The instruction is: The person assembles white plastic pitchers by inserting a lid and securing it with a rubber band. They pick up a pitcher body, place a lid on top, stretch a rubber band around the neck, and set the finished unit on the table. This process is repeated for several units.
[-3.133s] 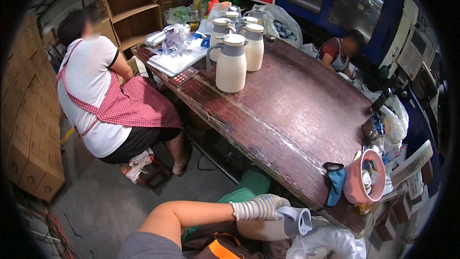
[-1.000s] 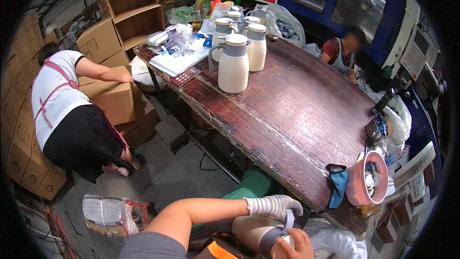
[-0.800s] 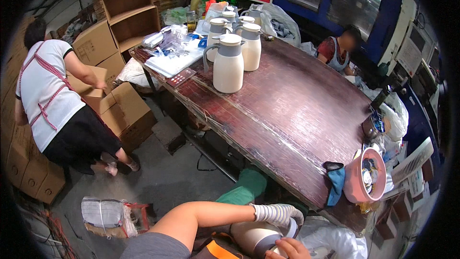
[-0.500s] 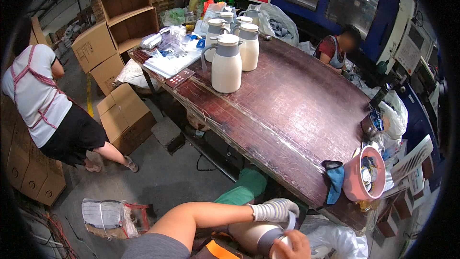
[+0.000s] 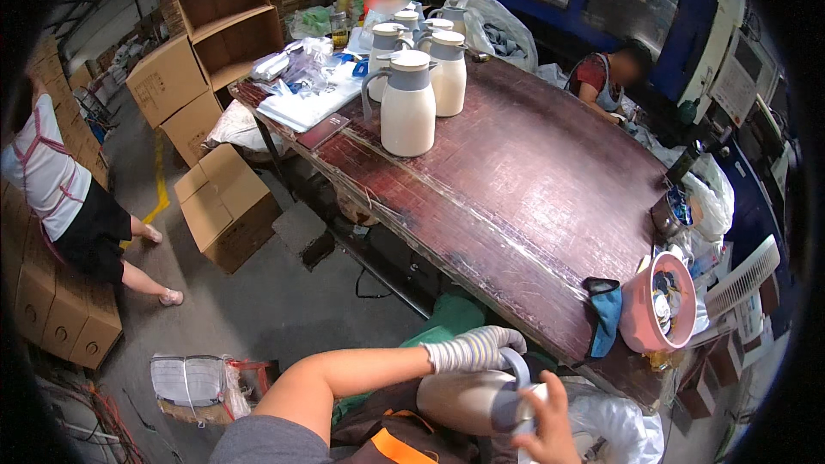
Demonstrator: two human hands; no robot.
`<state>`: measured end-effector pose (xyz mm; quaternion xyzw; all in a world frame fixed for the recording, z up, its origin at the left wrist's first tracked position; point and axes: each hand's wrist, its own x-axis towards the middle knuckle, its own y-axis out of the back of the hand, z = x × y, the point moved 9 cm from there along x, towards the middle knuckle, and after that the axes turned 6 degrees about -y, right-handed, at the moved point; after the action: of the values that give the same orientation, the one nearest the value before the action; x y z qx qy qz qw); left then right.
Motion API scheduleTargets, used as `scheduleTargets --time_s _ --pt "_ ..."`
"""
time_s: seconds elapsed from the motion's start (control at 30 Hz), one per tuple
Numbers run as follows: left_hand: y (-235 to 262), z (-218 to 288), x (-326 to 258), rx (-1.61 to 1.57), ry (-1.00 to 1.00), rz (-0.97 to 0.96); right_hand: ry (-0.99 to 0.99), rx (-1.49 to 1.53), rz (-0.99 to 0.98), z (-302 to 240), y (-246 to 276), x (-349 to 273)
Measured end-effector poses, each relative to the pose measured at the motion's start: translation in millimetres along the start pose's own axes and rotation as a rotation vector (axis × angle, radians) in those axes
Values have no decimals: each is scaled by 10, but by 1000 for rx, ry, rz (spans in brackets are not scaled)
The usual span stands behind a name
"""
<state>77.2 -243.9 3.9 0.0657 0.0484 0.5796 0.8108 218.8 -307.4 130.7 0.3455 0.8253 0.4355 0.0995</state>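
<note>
A cream thermos jug (image 5: 460, 399) with a grey collar lies tilted across my lap, its top toward the right. My left hand (image 5: 468, 351), in a striped knit glove, is closed at the jug's grey handle (image 5: 517, 368); the handle partly hides behind its fingers. My bare right hand (image 5: 557, 430) is at the jug's top, fingers curved around the white lid, which it mostly covers. On the table stand several matching jugs, the nearest jug (image 5: 407, 116) upright with its handle to the left.
The dark red table (image 5: 516, 180) holds plastic bags (image 5: 301, 103), a pink bucket (image 5: 632, 309) of small parts and a blue cloth item (image 5: 606, 322). A carton (image 5: 228, 206) stands on the floor at left. One person (image 5: 64, 180) is at far left; another (image 5: 597, 82) sits beyond the table.
The jug in my lap and my left hand have shifted slightly up. My right hand has moved right and up, its fingers spreading more. The person at left has stepped farther left.
</note>
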Motion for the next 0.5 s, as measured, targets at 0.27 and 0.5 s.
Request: scheduleTargets --time_s 0.27,0.5 --pt "11 71 -137 148 222 -136 -88 73 56 254 -87 89" --pt "-457 328 -648 -406 442 -391 -182 289 34 661 -57 237"
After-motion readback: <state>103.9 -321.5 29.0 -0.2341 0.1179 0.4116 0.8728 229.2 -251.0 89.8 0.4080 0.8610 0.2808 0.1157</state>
